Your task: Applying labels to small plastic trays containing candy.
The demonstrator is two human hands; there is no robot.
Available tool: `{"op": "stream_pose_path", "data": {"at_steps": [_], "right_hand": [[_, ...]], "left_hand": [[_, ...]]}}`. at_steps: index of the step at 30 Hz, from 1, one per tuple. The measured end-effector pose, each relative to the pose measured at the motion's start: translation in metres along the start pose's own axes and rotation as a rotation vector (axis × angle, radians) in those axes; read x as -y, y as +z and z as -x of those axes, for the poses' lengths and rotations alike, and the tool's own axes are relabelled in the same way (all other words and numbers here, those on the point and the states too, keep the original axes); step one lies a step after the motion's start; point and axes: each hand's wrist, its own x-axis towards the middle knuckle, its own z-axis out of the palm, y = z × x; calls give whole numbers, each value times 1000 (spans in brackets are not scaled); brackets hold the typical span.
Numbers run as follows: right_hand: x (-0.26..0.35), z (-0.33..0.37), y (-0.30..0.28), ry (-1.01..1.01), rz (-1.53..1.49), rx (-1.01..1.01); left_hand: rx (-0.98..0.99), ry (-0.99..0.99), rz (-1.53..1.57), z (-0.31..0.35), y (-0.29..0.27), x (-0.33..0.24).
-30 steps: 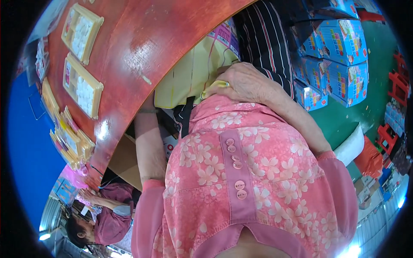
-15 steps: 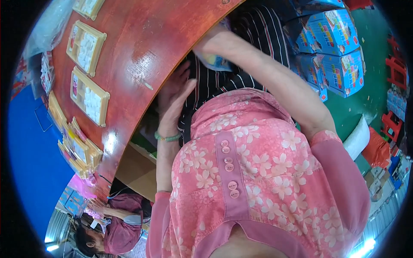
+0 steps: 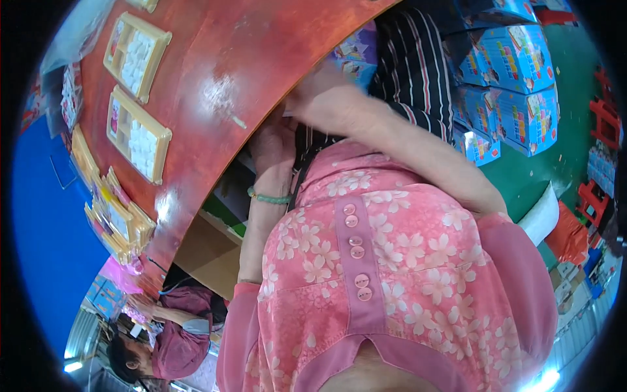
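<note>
seemingly for lap support, right hand (image 3: 321, 91) crosses to left hand (image 3: 273, 147) above striped cloth (image 3: 418, 72) | pale sliver (image 3: 287, 112) between them, by the table (image 3: 196, 134) edge, kind unclear | right hand blurred, left hand's fingers hidden: cannot tell whether either grips | purple-blue packages (image 3: 356, 53) part-hidden by the table

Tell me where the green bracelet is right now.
In the head view, a little left of centre, the green bracelet is worn just below the left hand, above that arm's pink sleeve.
</note>
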Motion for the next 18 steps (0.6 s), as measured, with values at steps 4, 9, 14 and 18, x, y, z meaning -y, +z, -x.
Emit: {"op": "stream_pose_path", "data": {"at_steps": [4,9,14,18], "right_hand": [[-85,12,32,9,357,-260],[-112,1,61,-119,582,-430],[-105,-24,68,58,460,-95],[-129,-29,76,-50,528,-145]], "left_hand": [[-83,7,133,22,23,-13],[-16,-43,231,33,-4,-16],[-24,-55,315,49,-20,-19],[11,-125,337,42,-32,-18]]}}
